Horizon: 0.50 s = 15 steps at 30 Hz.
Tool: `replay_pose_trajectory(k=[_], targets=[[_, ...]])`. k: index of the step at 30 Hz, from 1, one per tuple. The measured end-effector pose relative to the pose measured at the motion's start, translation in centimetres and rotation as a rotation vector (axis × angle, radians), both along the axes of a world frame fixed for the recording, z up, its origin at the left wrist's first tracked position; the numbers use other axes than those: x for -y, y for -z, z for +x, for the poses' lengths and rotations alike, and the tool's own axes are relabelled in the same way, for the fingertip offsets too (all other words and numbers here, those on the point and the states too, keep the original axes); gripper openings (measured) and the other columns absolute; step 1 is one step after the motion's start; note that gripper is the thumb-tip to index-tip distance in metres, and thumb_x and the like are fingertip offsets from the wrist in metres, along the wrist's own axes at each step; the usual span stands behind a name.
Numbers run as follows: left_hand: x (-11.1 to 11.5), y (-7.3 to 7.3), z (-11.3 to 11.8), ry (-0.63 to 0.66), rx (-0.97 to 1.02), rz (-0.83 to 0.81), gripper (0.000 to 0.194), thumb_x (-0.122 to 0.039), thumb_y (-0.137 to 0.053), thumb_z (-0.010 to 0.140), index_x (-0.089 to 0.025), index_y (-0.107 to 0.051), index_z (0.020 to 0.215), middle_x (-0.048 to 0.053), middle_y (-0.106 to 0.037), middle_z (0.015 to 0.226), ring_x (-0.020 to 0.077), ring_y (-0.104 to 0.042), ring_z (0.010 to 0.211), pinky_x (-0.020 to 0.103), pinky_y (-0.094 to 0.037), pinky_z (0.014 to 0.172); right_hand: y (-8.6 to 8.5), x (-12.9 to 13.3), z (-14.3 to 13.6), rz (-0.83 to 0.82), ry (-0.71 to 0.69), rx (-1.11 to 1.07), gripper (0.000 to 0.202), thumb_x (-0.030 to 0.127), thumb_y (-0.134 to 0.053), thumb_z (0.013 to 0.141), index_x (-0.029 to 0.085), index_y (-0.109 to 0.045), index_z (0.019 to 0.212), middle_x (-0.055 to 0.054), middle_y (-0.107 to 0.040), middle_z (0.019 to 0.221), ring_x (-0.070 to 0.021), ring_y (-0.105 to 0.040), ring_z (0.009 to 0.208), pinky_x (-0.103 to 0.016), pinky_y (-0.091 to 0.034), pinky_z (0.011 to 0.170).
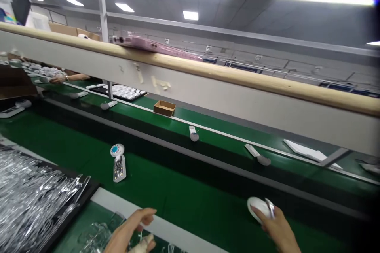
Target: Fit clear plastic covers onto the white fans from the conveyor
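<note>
My right hand [274, 221] is closed around a white round-headed device [259, 207] over the green belt; a shiny strip shows beside its round end. My left hand [133, 231] is at the near edge, thumb and forefinger apart, with a pale covering on one fingertip. Clear plastic pieces [96, 235] lie beside and beneath it, some visible through the finger gap. Farther up the belt lies a similar white device [118, 164], its handle showing a circuit board and its round head a blue disc.
A black tray [67, 209] heaped with clear plastic pieces stands at left. More white devices [194, 133] lie along the far lane. Beyond are a small cardboard box [164, 108] and white papers [308, 152]. A wood-edged shelf [237, 71] crosses above; a co-worker's hand [59, 79] shows far left.
</note>
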<state>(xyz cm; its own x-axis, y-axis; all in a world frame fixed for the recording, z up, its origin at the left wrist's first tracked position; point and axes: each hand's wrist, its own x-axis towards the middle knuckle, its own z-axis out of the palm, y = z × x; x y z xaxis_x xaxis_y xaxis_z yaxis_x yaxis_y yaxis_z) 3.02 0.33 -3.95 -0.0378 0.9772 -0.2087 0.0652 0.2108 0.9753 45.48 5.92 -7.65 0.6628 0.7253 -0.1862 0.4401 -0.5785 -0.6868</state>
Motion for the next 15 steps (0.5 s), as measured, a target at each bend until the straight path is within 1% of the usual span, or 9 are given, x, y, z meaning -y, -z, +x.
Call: replay_pose_trajectory(k=[2,3,5,6,8,9,11,13,15], targets=[[-0.5,-0.8,1.8,0.014,0.058,0.013,0.036,-0.056,-0.057,0.070,-0.025,-0.072,0.076,0.009,-0.070,0.086,0.0301,-0.064,0.091,0.042,-0.046,0.089,-2.4,1.0,-6.3,0.181,-0.074,-0.264,0.056,0.053,-0.066,0.065,0.020,-0.048,0.107,0.005,-0.051,0.050,-0.0135,-0.050,0.043,-0.023,-0.038,0.043],[-0.6,-1.3,2.6,0.015,0.095,0.043,0.033,-0.054,-0.058,0.071,-0.026,-0.073,0.079,0.010,-0.070,0.091,0.0318,-0.061,0.098,0.044,-0.043,0.093,-3.6,1.7,-9.6,0.248,-0.110,-0.436,0.055,0.052,-0.069,0.063,0.020,-0.049,0.103,0.007,-0.048,0.046,-0.0108,-0.045,0.040,-0.021,-0.034,0.040],[-0.3,-2.3,3.9,0.008,0.166,0.130,0.030,-0.049,-0.063,0.068,-0.029,-0.073,0.088,0.010,-0.067,0.104,0.0347,-0.054,0.111,0.047,-0.036,0.099,-5.9,3.4,-16.2,0.353,-0.188,-0.787,0.061,0.049,-0.076,0.057,0.020,-0.049,0.103,0.008,-0.049,0.049,-0.0078,-0.041,0.039,-0.017,-0.028,0.036],[0.1,-2.9,4.3,0.007,0.196,0.190,0.033,-0.047,-0.068,0.065,-0.030,-0.072,0.093,0.010,-0.065,0.111,0.0361,-0.049,0.116,0.047,-0.032,0.102,-6.9,4.4,-19.1,0.355,-0.234,-0.916,0.062,0.050,-0.076,0.058,0.020,-0.049,0.104,0.009,-0.047,0.048,-0.0067,-0.039,0.039,-0.015,-0.025,0.035],[1.4,-4.0,4.3,0.006,0.224,0.304,0.046,-0.039,-0.076,0.057,-0.032,-0.070,0.102,0.009,-0.058,0.122,0.0373,-0.040,0.124,0.045,-0.026,0.106,-8.8,6.2,-24.0,0.288,-0.310,-1.086,0.064,0.052,-0.076,0.059,0.020,-0.049,0.108,0.008,-0.047,0.048,-0.0055,-0.037,0.037,-0.014,-0.023,0.034],[2.1,-4.6,4.0,-0.007,0.232,0.351,0.053,-0.035,-0.079,0.054,-0.031,-0.068,0.106,0.009,-0.056,0.124,0.0375,-0.039,0.124,0.043,-0.025,0.106,-9.6,7.0,-25.8,0.255,-0.353,-1.151,0.063,0.053,-0.075,0.061,0.020,-0.050,0.108,0.008,-0.047,0.048,-0.0049,-0.035,0.037,-0.014,-0.022,0.034],[3.1,-5.4,2.8,-0.058,0.270,0.392,0.062,-0.030,-0.080,0.055,-0.028,-0.063,0.114,0.011,-0.056,0.123,0.0369,-0.044,0.118,0.041,-0.031,0.102,-10.9,8.1,-28.1,0.204,-0.461,-1.227,0.061,0.061,-0.067,0.067,0.019,-0.053,0.109,0.005,-0.051,0.052,-0.0037,-0.032,0.035,-0.015,-0.022,0.033],[3.4,-5.8,1.2,-0.094,0.370,0.307,0.065,-0.032,-0.077,0.060,-0.026,-0.056,0.121,0.012,-0.058,0.118,0.0340,-0.052,0.107,0.038,-0.041,0.092,-11.8,8.6,-29.1,0.204,-0.570,-1.196,0.063,0.070,-0.053,0.072,0.018,-0.055,0.108,-0.001,-0.059,0.065,-0.0029,-0.032,0.034,-0.017,-0.022,0.031],[3.1,-5.8,-0.4,-0.107,0.572,0.159,0.066,-0.039,-0.072,0.067,-0.025,-0.049,0.126,0.010,-0.060,0.115,0.0304,-0.057,0.101,0.036,-0.045,0.086,-11.9,8.8,-29.2,0.236,-0.613,-1.004,0.063,0.072,-0.046,0.075,0.020,-0.057,0.110,-0.006,-0.063,0.083,-0.0043,-0.037,0.035,-0.019,-0.024,0.031]])
